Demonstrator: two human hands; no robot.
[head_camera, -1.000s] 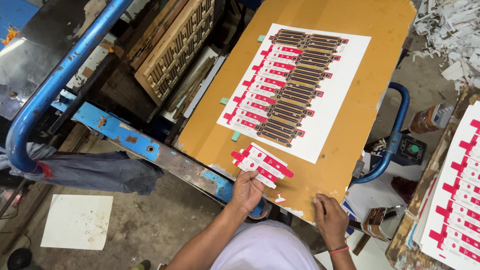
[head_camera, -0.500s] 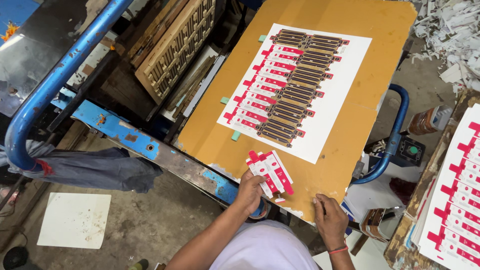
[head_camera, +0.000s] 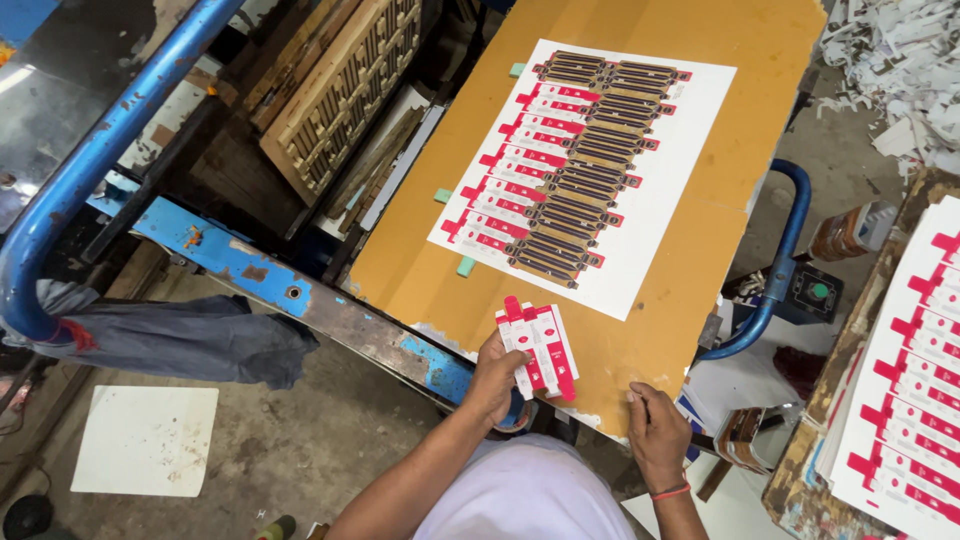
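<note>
Head view, looking straight down: the left hand (head_camera: 497, 375) pinches a small stack of red-and-white die-cut carton blanks (head_camera: 538, 350) between thumb and fingers, gripping it at its near left edge; the stack stands tilted at the near edge of the orange-brown wooden work board (head_camera: 700, 300), its red tabs pointing up and away from the person; the right hand (head_camera: 655, 432) rests on the same near edge of the board, just right of the stack and apart from it, fingers curled loosely with nothing between them, a thin red band round the wrist; farther up the board lies a large white printed sheet (head_camera: 670, 180) carrying two columns of uncut carton shapes, red-and-white on the left and dark brown on the right; three small pale green tabs (head_camera: 465, 266) sit against the sheet's left margin; left of the board a blue-painted metal frame (head_camera: 230, 262) runs diagonally, with a grey cloth (head_camera: 190, 340) draped below it; a tall pile of similar red-and-white printed sheets (head_camera: 910, 380) stands at the right edge of view; a heap of white paper offcuts (head_camera: 890, 60) lies in the top right corner; a blue curved tube handle (head_camera: 780, 270) hooks round the board's right side.
</note>
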